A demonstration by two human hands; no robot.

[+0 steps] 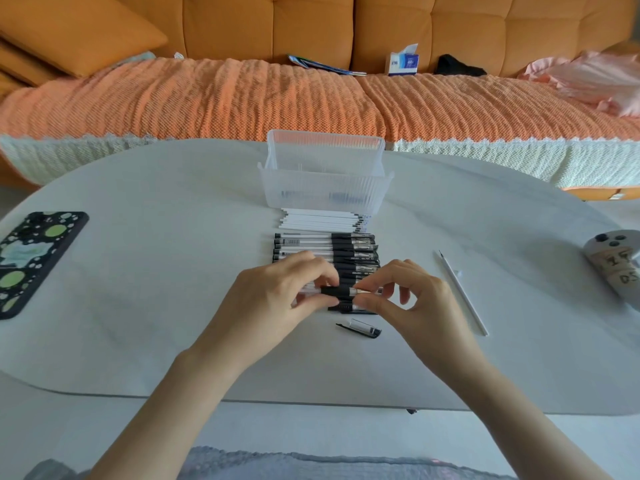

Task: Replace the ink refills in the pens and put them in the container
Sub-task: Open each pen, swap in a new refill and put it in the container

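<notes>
Both grips meet over the desk (156, 289) and hold one pen (341, 291) horizontally between them.

- The left grip (277, 296) is closed on the pen: thumb and fingers pinch the black rubber sleeve.
- The right grip (415, 299) is closed on the same pen: thumb and forefinger pinch the metal tip section, just right of the left grip's fingertips. The other fingers are loosely spread.
- The held pen sits directly above the near end of the pen row (325, 247), which lies under and just beyond both grips. The row's black ends point right.
- The pen cap (360, 328) lies on the desk just below the grips, on the person's side, touching neither.
- A loose refill (462, 292) lies diagonally on the desk, just right of the right grip.
- A stack of white refills (322, 220) lies beyond the pen row, farther from the grips.
- The clear ribbed container (325, 188) stands upright beyond that stack, well apart from both grips.
- A phone (31, 261) lies well left of the left grip.
</notes>
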